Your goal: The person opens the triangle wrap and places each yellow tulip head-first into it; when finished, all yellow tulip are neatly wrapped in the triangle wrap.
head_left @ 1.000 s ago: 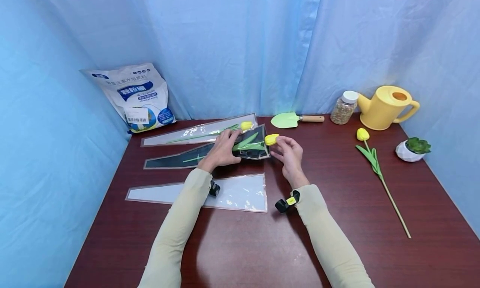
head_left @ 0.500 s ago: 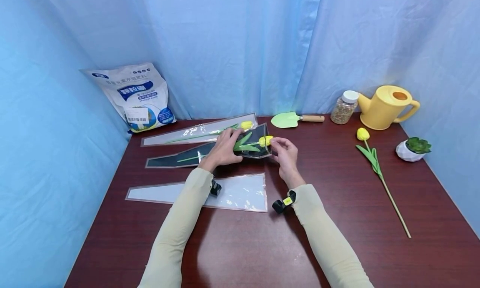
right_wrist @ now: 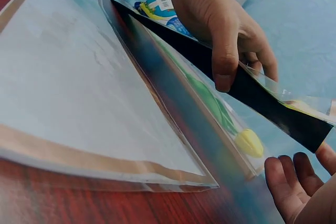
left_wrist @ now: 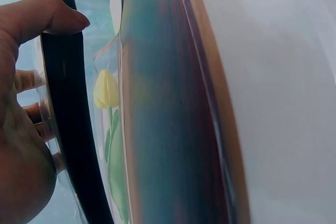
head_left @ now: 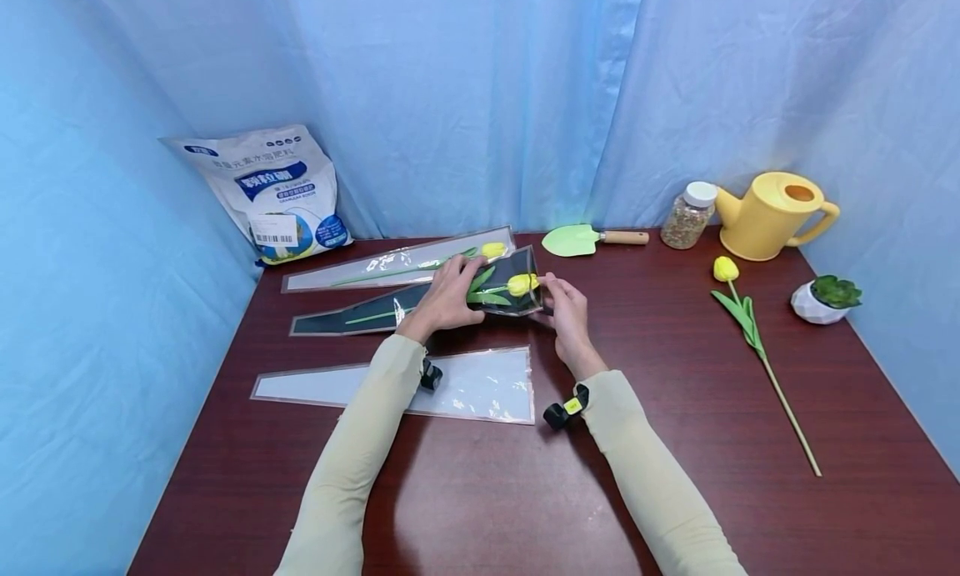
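Note:
A yellow tulip (head_left: pixel 522 285) lies inside a dark clear-fronted flower sleeve (head_left: pixel 420 304), its bloom just within the wide mouth at the right. My left hand (head_left: pixel 450 297) holds the sleeve across its middle; in the left wrist view its thumb (left_wrist: pixel 58 17) presses the near edge, with the other fingers round the far side. At the mouth, my right hand (head_left: pixel 568 313) pinches the bloom's tip, and some of its fingers lie beneath the sleeve. In the right wrist view the black back of the sleeve hides most of the tulip.
Behind lies a white sleeve (head_left: pixel 360 274) with another tulip (head_left: pixel 492 250); nearer lies a white sleeve (head_left: pixel 480 384). A loose tulip (head_left: pixel 750 322), potted succulent (head_left: pixel 821 299), watering can (head_left: pixel 765 217), jar (head_left: pixel 686 217), trowel (head_left: pixel 573 240) and fertilizer bag (head_left: pixel 273 197) surround the work.
The tulip has slid left into the dark sleeve, its bloom passing from outside the mouth to inside. My right hand has followed it leftward; my left hand has stayed nearly still.

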`<state>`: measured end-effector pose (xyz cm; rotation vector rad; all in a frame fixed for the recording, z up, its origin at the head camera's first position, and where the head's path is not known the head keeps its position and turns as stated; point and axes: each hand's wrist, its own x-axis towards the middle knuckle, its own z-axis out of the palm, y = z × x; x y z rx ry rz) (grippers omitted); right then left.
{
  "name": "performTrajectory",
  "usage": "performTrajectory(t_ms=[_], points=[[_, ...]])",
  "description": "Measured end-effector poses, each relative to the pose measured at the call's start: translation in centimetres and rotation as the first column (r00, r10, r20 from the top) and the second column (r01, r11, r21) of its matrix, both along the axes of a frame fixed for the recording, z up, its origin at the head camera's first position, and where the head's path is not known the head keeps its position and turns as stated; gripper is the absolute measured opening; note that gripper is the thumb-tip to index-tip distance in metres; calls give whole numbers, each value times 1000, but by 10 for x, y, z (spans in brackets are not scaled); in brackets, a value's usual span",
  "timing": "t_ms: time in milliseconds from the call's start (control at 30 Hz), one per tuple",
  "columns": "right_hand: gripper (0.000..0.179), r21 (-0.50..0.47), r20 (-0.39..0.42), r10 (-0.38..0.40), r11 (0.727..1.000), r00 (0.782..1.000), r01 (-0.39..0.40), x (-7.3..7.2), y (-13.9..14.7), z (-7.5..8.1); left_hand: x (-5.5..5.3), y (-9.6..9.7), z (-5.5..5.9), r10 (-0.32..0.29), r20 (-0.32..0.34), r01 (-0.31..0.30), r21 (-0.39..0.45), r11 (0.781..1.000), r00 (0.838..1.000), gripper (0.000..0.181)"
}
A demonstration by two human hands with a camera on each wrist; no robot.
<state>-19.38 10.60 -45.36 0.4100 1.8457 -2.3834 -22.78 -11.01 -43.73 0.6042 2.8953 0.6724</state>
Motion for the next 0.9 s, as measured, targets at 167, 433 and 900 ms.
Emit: performTrajectory(t_ms=[167, 433, 900], points=[[33, 8, -3, 24, 1000, 1000, -24, 1, -3, -2, 0, -1, -1, -8, -13, 8, 0, 1000, 1000, 89], [51, 40, 2, 89, 995, 996, -89, 3, -7, -4, 0, -3, -3, -26, -43, 26, 0, 1000, 999, 87], [52, 100, -30, 136, 986, 990, -133, 3, -4, -3, -1, -9, -4, -16, -35, 16, 18, 1000, 999, 89]])
